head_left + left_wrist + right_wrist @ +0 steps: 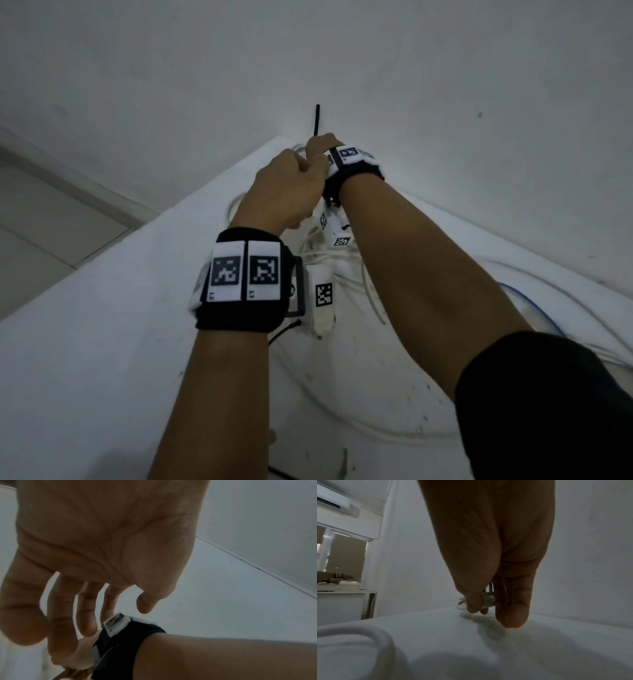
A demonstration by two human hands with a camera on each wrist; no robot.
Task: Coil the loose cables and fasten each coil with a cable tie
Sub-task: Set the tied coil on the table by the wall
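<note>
Fingers (473,601) of the right hand (488,547) are curled, thumb and fingertips pinching a small bundle of white cable (486,599) just above the table (488,649), at its far corner near the wall (445,68). Head view: a black cable tie (317,120) sticks straight up out of the top of that hand, upright against the wall. Left hand (287,192) sits right against the right one, touching it; from above its fingers look curled toward the tie and bundle, but the left wrist view shows the fingers (63,628) hanging only loosely bent, tips by the right wrist strap (120,635). Can't tell if the left actually has hold of anything

More white cable lies loose on the table under and between both forearms, looping near the front and trailing off to the right. A thick white loop (368,635) sits on the near left in the right wrist view. Clear bag with a blue edge (534,308) lies on the table just right of the right forearm, partly hidden by it
</note>
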